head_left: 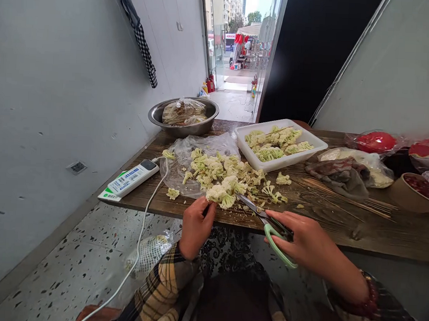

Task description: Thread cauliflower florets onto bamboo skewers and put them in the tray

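My left hand (197, 224) is closed on a cauliflower piece (227, 192) at the table's front edge. Green-handled scissors (280, 250) are in my right hand (304, 237), and their blades reach left to the same piece. Behind it, a heap of cut cauliflower (214, 168) lies partly on a clear plastic bag (182, 151). Beyond the heap to the right, a white tray (247, 150) holds florets with thin sticks among them. Thin wooden skewers (352, 196) lie on the table to the right.
A metal basin (202, 127) with bagged items stands at the back left. A white device (134, 178) with a cable (142, 233) is at the left edge. A cloth (339, 174) and a paper bowl (417, 195) sit right.
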A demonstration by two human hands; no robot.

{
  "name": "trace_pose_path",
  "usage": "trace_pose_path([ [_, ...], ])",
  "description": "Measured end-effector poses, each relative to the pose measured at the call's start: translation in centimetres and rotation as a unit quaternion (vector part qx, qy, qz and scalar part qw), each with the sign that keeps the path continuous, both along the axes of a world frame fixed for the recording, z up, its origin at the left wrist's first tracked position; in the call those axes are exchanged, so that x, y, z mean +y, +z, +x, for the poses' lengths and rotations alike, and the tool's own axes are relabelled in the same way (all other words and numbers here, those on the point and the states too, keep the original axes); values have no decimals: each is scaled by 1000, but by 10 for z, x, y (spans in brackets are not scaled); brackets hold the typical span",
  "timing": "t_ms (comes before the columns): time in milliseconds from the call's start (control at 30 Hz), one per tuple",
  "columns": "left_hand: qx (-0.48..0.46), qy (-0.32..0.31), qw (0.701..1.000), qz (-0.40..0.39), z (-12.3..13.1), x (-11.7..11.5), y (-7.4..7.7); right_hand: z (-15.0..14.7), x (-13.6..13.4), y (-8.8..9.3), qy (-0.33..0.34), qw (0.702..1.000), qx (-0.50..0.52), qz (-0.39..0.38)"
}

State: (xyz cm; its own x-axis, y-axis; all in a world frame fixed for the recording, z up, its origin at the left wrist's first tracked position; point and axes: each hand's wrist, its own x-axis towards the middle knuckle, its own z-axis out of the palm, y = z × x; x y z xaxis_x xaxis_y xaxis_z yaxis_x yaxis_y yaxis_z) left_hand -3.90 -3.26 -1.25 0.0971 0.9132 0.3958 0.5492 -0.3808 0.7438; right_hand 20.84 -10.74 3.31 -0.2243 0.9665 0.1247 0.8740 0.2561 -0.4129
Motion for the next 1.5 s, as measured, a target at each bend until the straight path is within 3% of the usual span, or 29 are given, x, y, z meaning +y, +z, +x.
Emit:
trace_pose_path([
  [133,-16,0,1000,-6,1,1,-3,-6,3,5,-14,997,-80,13],
  [233,-99,-21,992,-72,4,3,-4,-11,5,9,-21,994,-106,29],
  [400,-308,-46,918,-245,11,7,-3,-16,6,17,-20,989,-138,41],
  [600,-357,-79,879,-307,10,6,-3,-17,8,19,-10,988,-144,60],
  [767,-358,-68,882,-299,11,4,-5,-19,12,25,1,984,-171,50],
  [1100,-339,-50,900,-269,21,3,-10,-42,22,57,3,966,-257,-19],
  [1500,-342,-39,905,-252,25,4,-22,-46,37,83,44,963,-260,-49],
])
